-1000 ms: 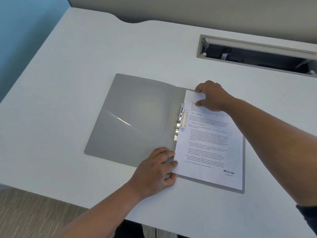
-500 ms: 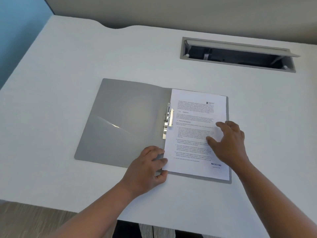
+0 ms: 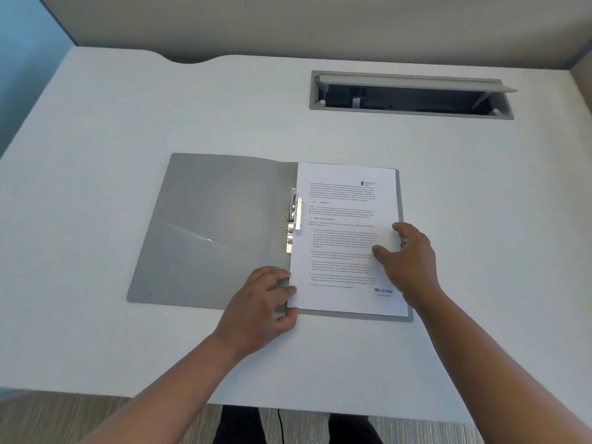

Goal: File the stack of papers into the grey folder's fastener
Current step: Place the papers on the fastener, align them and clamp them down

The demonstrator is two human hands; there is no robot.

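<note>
Both hands flat, gripping nothing: left hand (image 3: 266, 302) pins the papers' (image 3: 346, 238) corner, right hand (image 3: 407, 261) their edge, inside the folder (image 3: 217, 232). Risk: sheets skew off the fastener (image 3: 293, 219).

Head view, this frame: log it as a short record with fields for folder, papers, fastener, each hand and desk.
folder: grey, open flat on desk
papers: white printed stack on folder's right half
fastener: metal, at the spine beside the papers' left edge
left hand: at papers' lower left corner, fingers on the folder
right hand: flat on papers' right edge
desk: white, cable slot open at the back
</note>
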